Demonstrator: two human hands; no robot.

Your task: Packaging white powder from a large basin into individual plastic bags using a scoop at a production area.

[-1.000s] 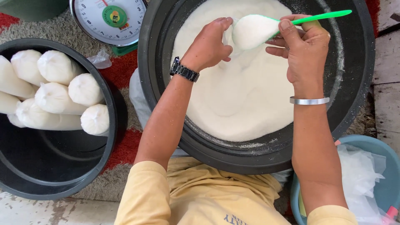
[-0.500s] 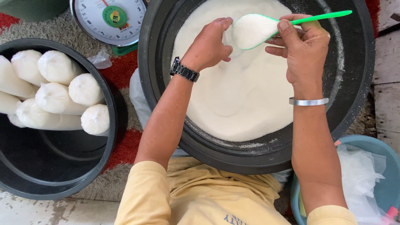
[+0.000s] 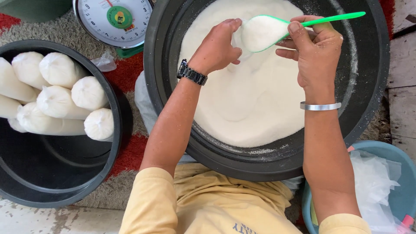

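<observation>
A large black basin (image 3: 372,91) in front of me holds a mound of white powder (image 3: 247,95). My right hand (image 3: 314,50) grips the handle of a green scoop (image 3: 277,28) heaped with powder, held above the basin. My left hand (image 3: 216,47) is closed next to the scoop's bowl, pinching a thin clear plastic bag (image 3: 238,43) that hangs below it. I wear a dark watch on the left wrist and a silver bangle on the right.
A black tub (image 3: 52,173) at the left holds several filled white bags (image 3: 60,99). A round weighing scale (image 3: 113,21) stands behind it on a red and grey rug. A blue bowl (image 3: 407,195) with clear plastic bags sits at lower right.
The scoop and both hands have stayed almost still; the scoop's bowl sits slightly closer to my left hand.
</observation>
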